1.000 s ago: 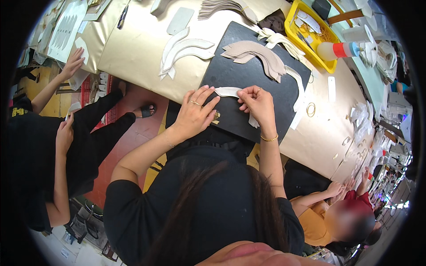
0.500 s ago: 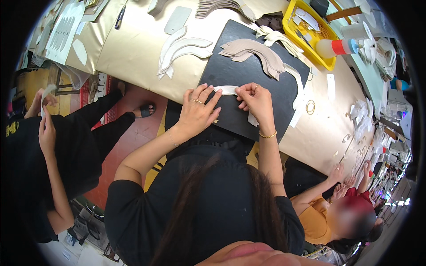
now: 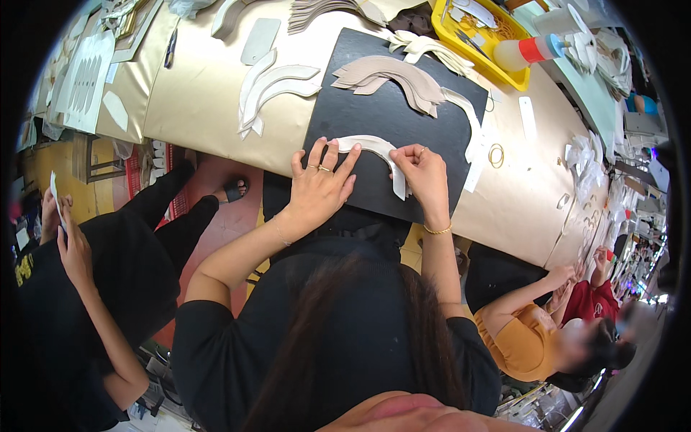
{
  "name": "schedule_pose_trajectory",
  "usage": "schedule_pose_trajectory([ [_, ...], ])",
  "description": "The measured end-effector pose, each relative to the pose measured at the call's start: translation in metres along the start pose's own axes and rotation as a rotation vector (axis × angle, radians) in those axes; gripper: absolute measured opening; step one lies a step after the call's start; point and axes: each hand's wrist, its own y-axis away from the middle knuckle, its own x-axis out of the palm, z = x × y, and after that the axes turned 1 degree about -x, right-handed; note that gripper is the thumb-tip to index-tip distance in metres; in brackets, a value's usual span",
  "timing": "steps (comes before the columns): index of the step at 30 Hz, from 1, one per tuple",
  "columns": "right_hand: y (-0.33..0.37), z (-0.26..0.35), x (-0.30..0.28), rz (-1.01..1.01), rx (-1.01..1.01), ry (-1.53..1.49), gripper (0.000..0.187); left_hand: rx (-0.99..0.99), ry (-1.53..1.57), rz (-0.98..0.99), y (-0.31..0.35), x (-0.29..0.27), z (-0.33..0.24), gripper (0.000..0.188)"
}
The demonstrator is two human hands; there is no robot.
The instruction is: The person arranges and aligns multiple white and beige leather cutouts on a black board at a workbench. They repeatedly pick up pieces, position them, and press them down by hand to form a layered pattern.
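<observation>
A curved off-white strip (image 3: 376, 144), which looks like leather or fabric, lies on a black board (image 3: 360, 54) at the table's near edge. My left hand (image 3: 319, 180) rests its spread fingertips on the strip's left end and on the board beside it. At the bend toward the right end, my right hand (image 3: 425, 176) pinches the strip's edge between thumb and fingers. Farther back on the board lies a fanned stack of beige curved pieces (image 3: 392, 72). A pale curved strip (image 3: 464, 111) lies along the board's right edge, and cream strips (image 3: 428, 50) cross its far edge.
White curved pieces (image 3: 277, 83) lie left of the board. A yellow tray (image 3: 443, 25) with tools, a bottle with a red band (image 3: 522, 50) and a rubber-band-like ring (image 3: 496, 155) are to the right. One person (image 3: 79, 288) stands at left; others (image 3: 522, 345) work at right.
My right hand has slid right along the strip, whose bend and right end now show. My left hand stays at the left end. The whole view has shifted slightly.
</observation>
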Motion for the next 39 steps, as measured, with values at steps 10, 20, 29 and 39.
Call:
schedule_pose_trajectory([
  [10,-0.004,0.004,0.003,-0.024,-0.086,0.134,0.024,-0.065,-0.035,0.036,-0.013,-0.006,-0.012,0.058],
  [20,0.003,0.004,0.004,-0.104,-0.171,0.261,0.022,0.126,0.146,0.123,-0.032,0.003,-0.029,0.062],
  [29,0.031,-0.024,-0.009,-0.035,0.038,-0.205,0.018,0.08,0.082,0.024,-0.024,0.01,-0.025,0.066],
  [39,0.031,-0.026,-0.005,-0.047,-0.052,-0.044,0.014,0.106,0.055,0.06,-0.023,0.01,-0.025,0.057],
])
